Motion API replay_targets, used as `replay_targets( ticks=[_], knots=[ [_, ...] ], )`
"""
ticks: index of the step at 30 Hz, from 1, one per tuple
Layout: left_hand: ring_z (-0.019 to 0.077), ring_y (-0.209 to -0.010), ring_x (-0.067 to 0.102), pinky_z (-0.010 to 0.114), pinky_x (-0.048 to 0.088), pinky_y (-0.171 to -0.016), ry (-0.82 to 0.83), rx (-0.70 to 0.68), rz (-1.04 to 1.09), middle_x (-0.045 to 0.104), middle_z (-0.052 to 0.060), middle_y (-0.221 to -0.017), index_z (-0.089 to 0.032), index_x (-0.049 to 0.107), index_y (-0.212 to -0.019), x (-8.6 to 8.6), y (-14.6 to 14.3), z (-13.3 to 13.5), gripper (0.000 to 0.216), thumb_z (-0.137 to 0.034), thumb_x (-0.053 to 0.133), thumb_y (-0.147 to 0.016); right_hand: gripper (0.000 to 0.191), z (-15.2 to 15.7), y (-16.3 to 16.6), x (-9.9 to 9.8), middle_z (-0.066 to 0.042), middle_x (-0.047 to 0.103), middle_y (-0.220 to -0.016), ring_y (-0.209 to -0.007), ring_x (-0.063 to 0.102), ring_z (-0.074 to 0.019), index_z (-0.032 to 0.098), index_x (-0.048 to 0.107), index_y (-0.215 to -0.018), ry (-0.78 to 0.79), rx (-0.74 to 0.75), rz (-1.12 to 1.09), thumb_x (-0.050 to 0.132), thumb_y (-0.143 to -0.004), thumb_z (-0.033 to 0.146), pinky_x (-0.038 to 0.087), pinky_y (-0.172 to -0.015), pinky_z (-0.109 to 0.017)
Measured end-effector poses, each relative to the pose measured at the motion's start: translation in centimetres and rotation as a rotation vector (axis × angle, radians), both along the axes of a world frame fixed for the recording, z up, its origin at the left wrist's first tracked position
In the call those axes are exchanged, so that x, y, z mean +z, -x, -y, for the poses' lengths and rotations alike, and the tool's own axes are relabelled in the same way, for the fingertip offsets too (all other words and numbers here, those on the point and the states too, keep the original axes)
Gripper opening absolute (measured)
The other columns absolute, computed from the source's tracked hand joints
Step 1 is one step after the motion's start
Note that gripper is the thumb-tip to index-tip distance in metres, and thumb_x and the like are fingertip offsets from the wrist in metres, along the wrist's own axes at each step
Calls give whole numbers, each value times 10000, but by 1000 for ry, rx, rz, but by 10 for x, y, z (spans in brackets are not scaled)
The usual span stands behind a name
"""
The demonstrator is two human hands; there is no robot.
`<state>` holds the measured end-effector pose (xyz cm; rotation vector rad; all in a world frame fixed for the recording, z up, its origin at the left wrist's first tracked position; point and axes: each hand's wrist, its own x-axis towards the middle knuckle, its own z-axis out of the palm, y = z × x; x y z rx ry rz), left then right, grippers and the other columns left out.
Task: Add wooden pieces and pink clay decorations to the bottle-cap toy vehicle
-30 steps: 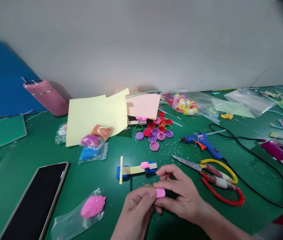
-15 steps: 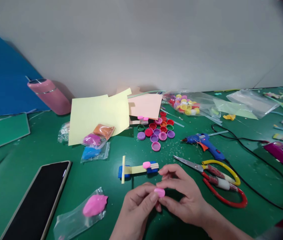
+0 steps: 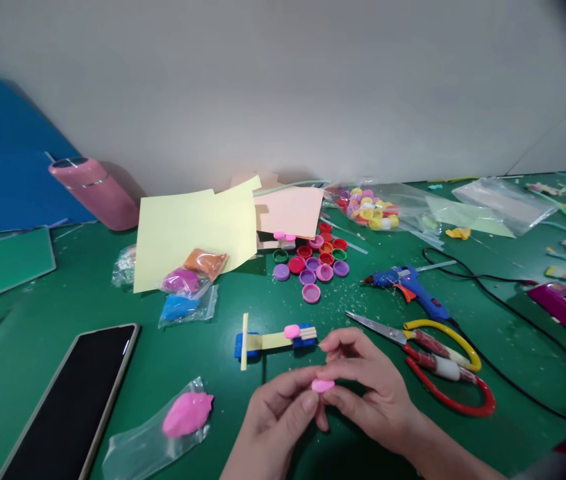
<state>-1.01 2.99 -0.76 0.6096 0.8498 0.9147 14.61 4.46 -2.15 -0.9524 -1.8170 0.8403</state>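
- Pink, smooth and slightly flattened, a small lump of clay-like material (image 3: 323, 386) sits between both hands' fingertips, over the near middle of the green tabletop (image 3: 163, 360); fingers hide part of its outline.
- Green surface shows as a wide gap left of the hands, reaching to a clear plastic bag with a pink mass inside (image 3: 187, 415); on the right, the gap is narrower, up to a pair of scissors with red and yellow handles (image 3: 433, 362).
- Both wrists come in from the near edge: the left hand (image 3: 277, 413) points up and right, the right hand (image 3: 370, 383) reaches left, knuckles up.
- Left thumb and fingers press together on the lump; right thumb and a finger pinch it too, while another right finger lifts just beside an assembly of two blue blocks joined by a pale yellow strip (image 3: 273, 341).
- Beyond the assembly lies a cluster of round coloured plastic caps (image 3: 311, 293), with a blue glue gun (image 3: 413, 287) to their right.
- Far left, a pink cylindrical bottle (image 3: 100, 197) leans near the grey wall (image 3: 283, 87); near left lies a black-screened phone (image 3: 70, 403).
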Motion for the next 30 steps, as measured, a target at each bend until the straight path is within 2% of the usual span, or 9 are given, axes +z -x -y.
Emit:
replay_targets(
  ticks=[4,10,16,21,26,30],
  knots=[
    [125,-574,483,245,370,-605,80,-7,80,569,18,-546,-132,686,-625,-2,-2,0,217,-337,661,-690,165,1,0,0,-41,463,-996,-804,510,-143,271,650,-938,7,30,-16,538,-819,244,461,-683,-263],
    [107,-562,472,235,372,-603,134,46,66,561,1,-568,-146,706,-653,-1,-3,-1,161,-307,702,-652,362,1,-1,1,-70,450,-1091,-949,502,-201,262,545,-1127,-15,65,-5,594,-773,323,455,-789,-319],
    [116,-562,484,237,370,-595,108,31,61,565,10,-558,-135,663,-556,0,-4,-1,193,-291,688,-666,223,1,0,0,-59,472,-1029,-839,525,-160,256,625,-1003,-87,20,101,569,-787,274,480,-703,-269],
    [117,-565,484,232,363,-592,93,20,70,571,14,-553,-126,676,-604,-2,-3,1,172,-275,666,-689,224,2,-1,-2,-55,487,-992,-831,523,-162,253,630,-1002,-146,5,168,539,-798,239,476,-693,-280],
    [107,-565,480,224,366,-586,150,48,90,578,6,-575,-134,675,-621,-4,-4,-1,121,-248,704,-647,377,2,-1,-1,-79,472,-1089,-911,504,-191,210,558,-1114,-153,17,130,608,-746,275,474,-737,-301],
    [111,-550,483,232,367,-593,119,49,70,580,10,-545,-126,674,-634,-5,-4,-1,130,-248,679,-678,259,0,0,0,-58,490,-1030,-850,506,-170,244,611,-1037,-188,-8,180,559,-786,206,465,-707,-301]
  ],
)
